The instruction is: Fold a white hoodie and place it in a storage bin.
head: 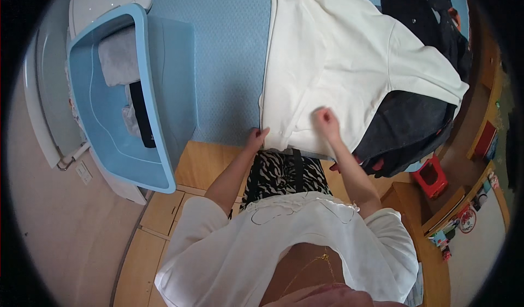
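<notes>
A cream-white sweatshirt-like garment [327,57] lies spread on a light blue textured mat [229,61], its sleeve reaching over dark clothes at the right. At the garment's lower left corner, my left hand [257,138] pinches the edge between thumb and fingers. My right hand [327,122] is over the lower part of the garment, its fingers curled and slightly blurred; whether it touches the cloth cannot be told. Under and beside the garment at the right lies a dark grey denim-like garment [405,126].
A light blue plastic tub [176,81] at the left holds a folded grey cloth [119,57] and a folded black cloth [142,114]. Black clothing [409,16] lies at the upper right. A red plastic stool [433,178] stands low at the right, by a wooden desk [409,208].
</notes>
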